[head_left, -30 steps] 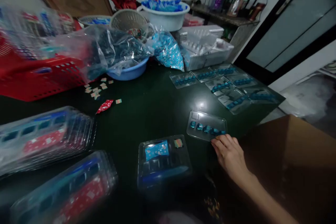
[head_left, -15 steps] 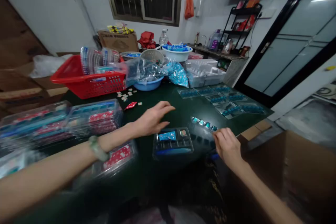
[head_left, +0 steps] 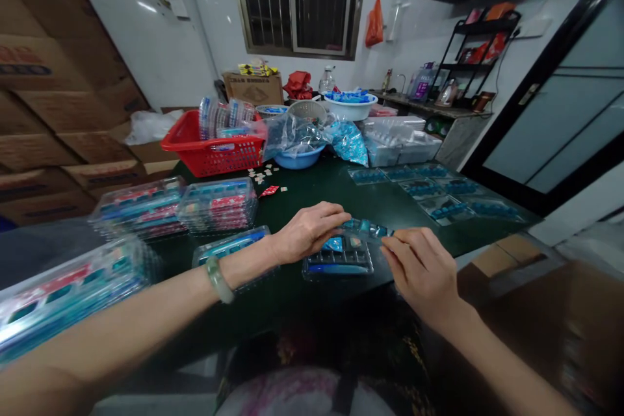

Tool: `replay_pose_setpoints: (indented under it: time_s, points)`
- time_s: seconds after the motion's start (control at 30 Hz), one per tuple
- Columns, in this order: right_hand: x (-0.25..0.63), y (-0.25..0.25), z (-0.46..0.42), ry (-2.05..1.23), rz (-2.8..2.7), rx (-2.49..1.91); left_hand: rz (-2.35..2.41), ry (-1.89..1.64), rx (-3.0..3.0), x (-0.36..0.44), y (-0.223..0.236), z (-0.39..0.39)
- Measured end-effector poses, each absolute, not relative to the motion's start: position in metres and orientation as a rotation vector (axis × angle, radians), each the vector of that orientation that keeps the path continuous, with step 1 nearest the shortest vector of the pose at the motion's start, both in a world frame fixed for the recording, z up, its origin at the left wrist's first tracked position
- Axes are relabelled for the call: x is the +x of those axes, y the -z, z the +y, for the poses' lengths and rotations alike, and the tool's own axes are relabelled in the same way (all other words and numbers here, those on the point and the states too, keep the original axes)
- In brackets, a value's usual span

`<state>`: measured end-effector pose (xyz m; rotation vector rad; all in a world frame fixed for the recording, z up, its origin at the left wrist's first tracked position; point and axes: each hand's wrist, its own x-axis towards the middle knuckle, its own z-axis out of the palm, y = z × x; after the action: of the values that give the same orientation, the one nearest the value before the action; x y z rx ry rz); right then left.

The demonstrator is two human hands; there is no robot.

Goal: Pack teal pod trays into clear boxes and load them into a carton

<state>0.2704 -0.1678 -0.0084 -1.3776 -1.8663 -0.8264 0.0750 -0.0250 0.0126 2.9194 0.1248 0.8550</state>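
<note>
Blister strip (head_left: 365,228) of teal pieces sits just above a part-filled compartment tray (head_left: 337,265), its ends pinched by the left hand (head_left: 309,232) and right hand (head_left: 419,276); more filled strips (head_left: 447,210) lie far right, stacked trays (head_left: 218,203) left.

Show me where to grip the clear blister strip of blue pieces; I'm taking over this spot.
Pinch the clear blister strip at its narrow right end, coming from the right, where the right hand is. The blue pieces run in a row along the strip, so a grip at the end should avoid pressing on them.
</note>
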Motion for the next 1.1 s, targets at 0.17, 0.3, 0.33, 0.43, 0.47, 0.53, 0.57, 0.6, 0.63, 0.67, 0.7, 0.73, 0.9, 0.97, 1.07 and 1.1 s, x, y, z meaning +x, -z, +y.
replay_pose_setpoints:
  time_s: [0.17,0.3,0.33,0.43,0.47,0.53,0.57,0.6,0.63,0.67,0.7,0.73,0.9,0.97,1.07,1.1]
  points:
    - [0.273,0.029,-0.169,0.671,-1.667,-1.351,0.178,-1.016,3.097,0.049,-0.005,-0.041]
    - [0.273,0.055,-0.169,0.487,-1.691,-1.321,0.16,-1.089,3.18,0.035,-0.001,-0.055]
    - [0.272,0.06,-0.168,0.48,-1.69,-1.298,0.182,-1.072,3.187,0.033,0.001,-0.058]
    - [0.27,0.067,-0.167,0.501,-1.667,-1.249,0.27,-1.016,3.114,0.029,0.006,-0.064]
    - [0.27,0.068,-0.166,0.517,-1.661,-1.244,0.299,-1.027,3.047,0.03,0.007,-0.064]
    - [0.271,0.067,-0.165,0.546,-1.65,-1.247,0.359,-1.089,2.894,0.032,0.009,-0.065]
    - [0.271,0.065,-0.164,0.555,-1.644,-1.245,0.396,-1.129,2.828,0.034,0.009,-0.064]
    - [0.271,0.063,-0.163,0.56,-1.633,-1.242,0.44,-1.166,2.768,0.036,0.009,-0.063]
    - [0.272,0.061,-0.161,0.56,-1.623,-1.24,0.49,-1.2,2.71,0.039,0.008,-0.062]
    - [0.272,0.057,-0.159,0.551,-1.615,-1.241,0.537,-1.226,2.655,0.041,0.007,-0.06]
    - [0.272,0.054,-0.157,0.538,-1.612,-1.244,0.569,-1.246,2.607,0.044,0.006,-0.058]
    - [0.272,0.05,-0.155,0.524,-1.613,-1.248,0.581,-1.266,2.571,0.045,0.005,-0.056]
    - [0.274,0.032,-0.15,0.416,-1.675,-1.289,0.561,-1.225,2.52,0.045,0.005,-0.05]
    - [0.276,0.03,-0.15,0.36,-1.704,-1.314,0.619,-1.137,2.496,0.042,0.009,-0.052]
    - [0.281,0.032,-0.153,0.321,-1.714,-1.349,0.709,-1.063,2.418,0.039,0.015,-0.056]
    - [0.281,0.033,-0.153,0.321,-1.711,-1.354,0.732,-1.064,2.375,0.039,0.017,-0.057]
